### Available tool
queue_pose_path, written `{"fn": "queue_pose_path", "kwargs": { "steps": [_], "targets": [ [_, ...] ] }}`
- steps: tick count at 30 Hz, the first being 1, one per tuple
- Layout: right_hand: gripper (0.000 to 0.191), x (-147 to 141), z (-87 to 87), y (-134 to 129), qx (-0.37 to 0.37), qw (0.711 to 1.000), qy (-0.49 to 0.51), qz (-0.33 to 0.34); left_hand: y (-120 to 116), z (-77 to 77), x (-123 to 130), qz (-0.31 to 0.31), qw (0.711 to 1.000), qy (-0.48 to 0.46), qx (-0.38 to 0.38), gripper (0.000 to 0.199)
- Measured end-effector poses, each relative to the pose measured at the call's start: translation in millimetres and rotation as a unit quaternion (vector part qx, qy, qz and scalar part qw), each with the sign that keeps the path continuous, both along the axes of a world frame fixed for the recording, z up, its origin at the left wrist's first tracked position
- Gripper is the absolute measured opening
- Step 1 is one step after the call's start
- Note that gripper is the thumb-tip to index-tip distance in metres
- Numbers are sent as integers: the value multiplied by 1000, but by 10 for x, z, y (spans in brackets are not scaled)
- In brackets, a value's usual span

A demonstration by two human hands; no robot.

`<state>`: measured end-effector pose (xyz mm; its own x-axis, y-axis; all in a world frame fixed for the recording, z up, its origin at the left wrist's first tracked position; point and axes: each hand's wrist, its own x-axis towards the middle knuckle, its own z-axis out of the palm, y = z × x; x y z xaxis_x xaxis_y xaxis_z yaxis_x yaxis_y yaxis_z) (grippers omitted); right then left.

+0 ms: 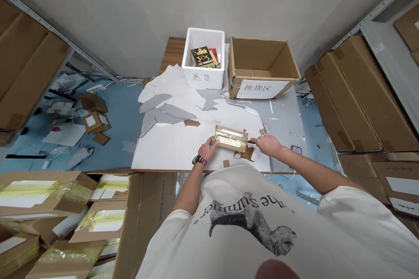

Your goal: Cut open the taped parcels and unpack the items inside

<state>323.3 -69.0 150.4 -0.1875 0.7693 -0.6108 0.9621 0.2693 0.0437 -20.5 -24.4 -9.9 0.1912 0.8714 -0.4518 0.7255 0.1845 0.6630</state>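
Note:
A small cardboard box [225, 130] wrapped in clear yellowish tape lies on the white-covered table, with a white label on its top. My left hand [207, 149], a watch on its wrist, grips the box's left end. From the other side, my right hand [267, 144] is closed around a slim red and black box cutter [252, 141]. Its tip meets the box's right end, and the blade itself is too small to make out. Torn brown cardboard [248, 154] lies just below that end.
A white foam box [203, 79] holding several books and an open cardboard carton [238, 72] stand at the table's back. Torn grey-white sheets [168, 112] lie at left. A large carton [144, 209] of taped parcels is at lower left. A phone [296, 150] rests at right.

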Motion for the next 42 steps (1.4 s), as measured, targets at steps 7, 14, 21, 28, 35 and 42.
{"fn": "queue_pose_path", "kwargs": {
  "steps": [7,14,21,28,35,42],
  "targets": [
    [53,121,-137,-474,12,998,12,-53,-35,33,42,-9,1000,19,-2,64],
    [58,269,-670,-811,43,989,54,-129,40,36,46,-6,1000,26,-7,62],
    [56,319,-982,-807,71,979,108,-160,100,57,35,-12,1000,8,-15,63],
    [52,504,-855,-654,53,987,99,-115,76,95,25,-16,1000,5,-16,61],
    [48,472,-720,-873,65,990,57,-114,10,22,25,-9,1000,-16,-13,61],
    [45,439,-804,-1212,87,985,62,-136,-68,-46,-25,-17,1000,-17,-16,65]
  ]
}}
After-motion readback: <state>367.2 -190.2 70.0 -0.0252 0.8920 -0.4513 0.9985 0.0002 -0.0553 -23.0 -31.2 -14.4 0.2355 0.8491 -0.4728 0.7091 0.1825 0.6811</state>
